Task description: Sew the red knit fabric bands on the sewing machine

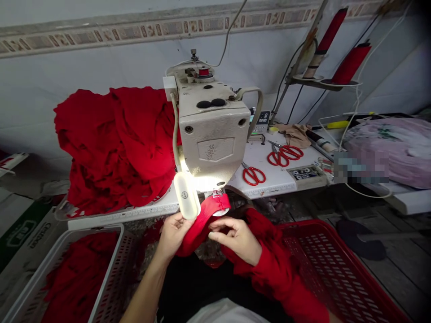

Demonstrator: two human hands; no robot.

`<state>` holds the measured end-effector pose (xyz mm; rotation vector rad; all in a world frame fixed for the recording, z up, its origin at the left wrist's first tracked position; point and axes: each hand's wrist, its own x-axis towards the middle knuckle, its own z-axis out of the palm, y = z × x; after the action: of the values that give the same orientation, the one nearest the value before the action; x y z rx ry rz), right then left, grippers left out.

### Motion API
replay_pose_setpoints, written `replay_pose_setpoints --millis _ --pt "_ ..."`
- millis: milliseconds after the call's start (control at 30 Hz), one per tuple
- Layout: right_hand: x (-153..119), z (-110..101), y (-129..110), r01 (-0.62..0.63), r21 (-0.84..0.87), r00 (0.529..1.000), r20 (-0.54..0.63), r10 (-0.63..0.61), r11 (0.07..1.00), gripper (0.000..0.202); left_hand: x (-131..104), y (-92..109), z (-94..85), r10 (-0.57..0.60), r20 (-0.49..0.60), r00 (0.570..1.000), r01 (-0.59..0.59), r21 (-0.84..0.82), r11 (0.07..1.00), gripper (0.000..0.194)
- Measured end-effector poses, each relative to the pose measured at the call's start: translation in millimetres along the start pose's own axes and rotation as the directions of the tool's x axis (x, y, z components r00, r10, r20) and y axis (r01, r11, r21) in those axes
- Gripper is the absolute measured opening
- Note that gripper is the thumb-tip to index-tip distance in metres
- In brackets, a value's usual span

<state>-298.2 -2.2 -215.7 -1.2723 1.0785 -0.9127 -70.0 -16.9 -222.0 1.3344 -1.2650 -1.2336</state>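
A strip of red fabric [202,216] runs under the presser foot [218,193] of a beige sewing machine [212,130] and hangs down towards my lap. My left hand [173,235] pinches the fabric's left edge, just below the machine's white lamp [187,195]. To the right of the strip, my right hand [237,240] is closed, with thumb and fingers curled close together. Whatever lies between those fingertips is too small to make out. Gathered red cloth [276,269] covers my right forearm.
A large heap of red fabric [117,143] lies left of the machine. Red-handled scissors [254,175] and a small parts tray [305,173] rest at right. A white basket [114,251] with red cloth and a red basket [336,269] flank me. Thread cones [352,63] stand behind.
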Motion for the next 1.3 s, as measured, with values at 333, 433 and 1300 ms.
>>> replay_pose_setpoints --millis 333,433,1300 --pt "-35.6 -8.5 -54.1 -0.013 -0.202 0.908 0.408 0.096 0.979 0.041 -19.4 32.4 6.8 0.202 0.464 0.862 -0.166 -0.119 0.979 0.02" --pt "-31.3 -16.0 -52.8 0.172 -0.349 0.84 0.54 0.048 0.921 0.043 -17.2 42.8 23.1 0.12 0.63 0.768 -0.176 0.028 0.984 0.035" --pt "-14.7 -44.3 -37.6 0.05 -0.132 0.999 0.02 -0.048 0.99 0.029 -26.2 32.4 22.0 0.013 0.27 0.963 0.005 -0.065 0.998 0.033"
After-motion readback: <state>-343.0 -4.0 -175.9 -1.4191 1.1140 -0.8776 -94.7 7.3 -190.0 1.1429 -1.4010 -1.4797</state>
